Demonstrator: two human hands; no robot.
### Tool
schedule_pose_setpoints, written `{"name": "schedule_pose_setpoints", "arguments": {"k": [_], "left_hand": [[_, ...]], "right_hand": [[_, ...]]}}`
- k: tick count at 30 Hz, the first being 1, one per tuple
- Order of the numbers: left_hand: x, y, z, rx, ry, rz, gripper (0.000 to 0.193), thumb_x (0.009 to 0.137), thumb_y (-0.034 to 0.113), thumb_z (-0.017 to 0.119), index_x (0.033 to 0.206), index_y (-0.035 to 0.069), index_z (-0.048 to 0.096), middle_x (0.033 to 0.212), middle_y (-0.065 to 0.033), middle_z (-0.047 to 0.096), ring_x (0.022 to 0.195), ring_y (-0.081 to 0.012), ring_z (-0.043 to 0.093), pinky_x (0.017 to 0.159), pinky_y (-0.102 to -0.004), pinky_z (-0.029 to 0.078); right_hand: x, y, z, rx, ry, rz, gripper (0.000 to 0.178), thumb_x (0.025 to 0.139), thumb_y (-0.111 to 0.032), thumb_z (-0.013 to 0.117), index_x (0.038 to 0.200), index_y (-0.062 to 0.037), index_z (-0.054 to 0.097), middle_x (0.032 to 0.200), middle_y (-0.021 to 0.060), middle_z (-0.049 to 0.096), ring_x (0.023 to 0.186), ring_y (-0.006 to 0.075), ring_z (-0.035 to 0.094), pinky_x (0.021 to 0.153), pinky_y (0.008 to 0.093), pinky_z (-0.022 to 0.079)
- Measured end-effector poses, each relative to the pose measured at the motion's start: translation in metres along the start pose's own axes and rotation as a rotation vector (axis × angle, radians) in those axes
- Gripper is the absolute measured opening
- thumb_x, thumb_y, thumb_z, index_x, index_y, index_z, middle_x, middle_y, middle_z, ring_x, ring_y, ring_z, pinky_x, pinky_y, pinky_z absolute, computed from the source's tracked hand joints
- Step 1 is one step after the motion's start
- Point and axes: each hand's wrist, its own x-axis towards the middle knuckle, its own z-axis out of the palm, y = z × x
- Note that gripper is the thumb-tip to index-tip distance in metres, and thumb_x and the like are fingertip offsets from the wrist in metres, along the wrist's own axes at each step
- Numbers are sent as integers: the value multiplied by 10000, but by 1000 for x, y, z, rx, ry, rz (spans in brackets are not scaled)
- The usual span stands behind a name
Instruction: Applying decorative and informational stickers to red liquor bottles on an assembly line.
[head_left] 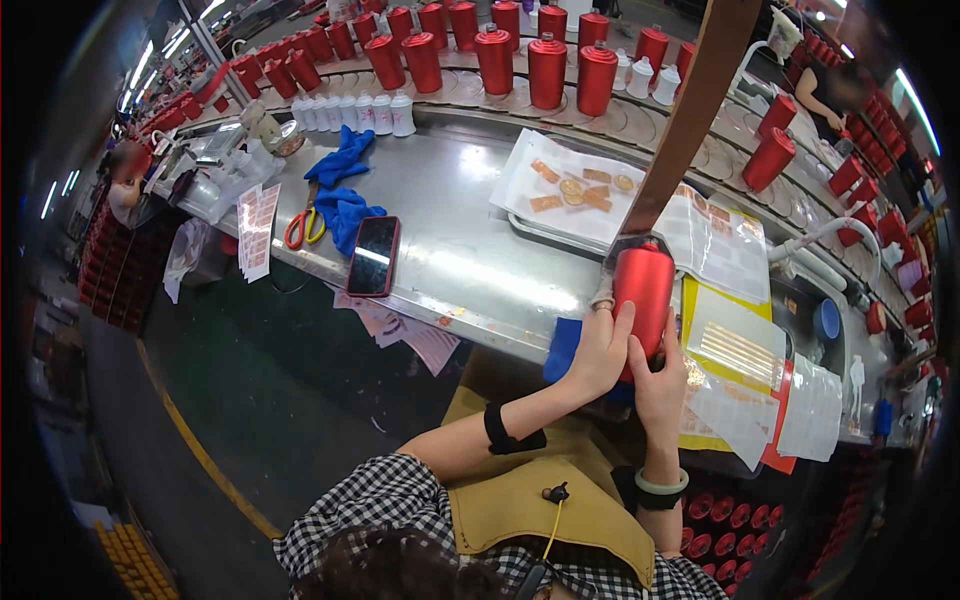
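A glossy red bottle [646,288] is held over the front edge of the metal bench, between my two hands. My left hand [602,345] grips its left side, with a wrap on one finger. On the lower right side, my right hand [658,385] closes around it with the thumb in front. Just beyond the bottle lies a tray [515,180] lined with white sheet, carrying gold and orange decals [572,190]. A blue cloth [563,350] rests beside my left hand. Decal sheets [738,345] on a yellow folder [712,440] are to the right.
A brown post [690,110] rises just behind the bottle. Red bottles [546,72] and white bottles [380,114] stand along the curved conveyor. A phone [373,256], scissors [304,228] and blue gloves [345,155] lie left. A blue bowl [826,319] is at right. Other people sit farther off.
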Motion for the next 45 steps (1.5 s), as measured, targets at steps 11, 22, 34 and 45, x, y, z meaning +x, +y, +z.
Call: {"name": "schedule_pose_setpoints", "arguments": {"k": [11, 22, 34, 45], "left_hand": [[21, -1, -6, 119, -32, -5, 915, 949, 455, 730, 1479, -167, 320, 1332, -367, 574, 1230, -452, 617, 1032, -441, 491], [19, -11, -9, -91, -120, -75, 608, 1032, 361, 664, 1317, -128, 443, 1219, -282, 652, 1128, -349, 672, 973, -409, 514], [-2, 19, -19, -257, -173, -138, 570, 1110, 259, 522, 1546, -48, 321, 1456, -173, 502, 1312, -214, 523, 1116, -333, 421], [17, 12, -22, -42, -303, -241, 578, 1120, 355, 503, 1521, -44, 385, 1487, -172, 477, 1322, -222, 517, 1113, -349, 429]], "right_hand": [[-5, 14, -19, -129, -142, -243, 1219, 561, -212, 1006, 1577, 52, 388, 1205, 214, 705, 1054, 293, 682, 926, 385, 531], [-14, 2, -15, -106, -103, -174, 1073, 656, -70, 947, 1562, 75, 391, 1266, 237, 700, 1095, 299, 719, 925, 373, 564], [-27, 8, -17, -148, -78, -221, 1010, 680, -41, 872, 1581, -21, 417, 1216, 245, 694, 908, 341, 729, 782, 401, 584], [-20, 9, -19, -338, -15, -309, 1039, 645, -96, 916, 1572, -58, 448, 1377, 275, 626, 974, 390, 717, 840, 424, 588]]}}
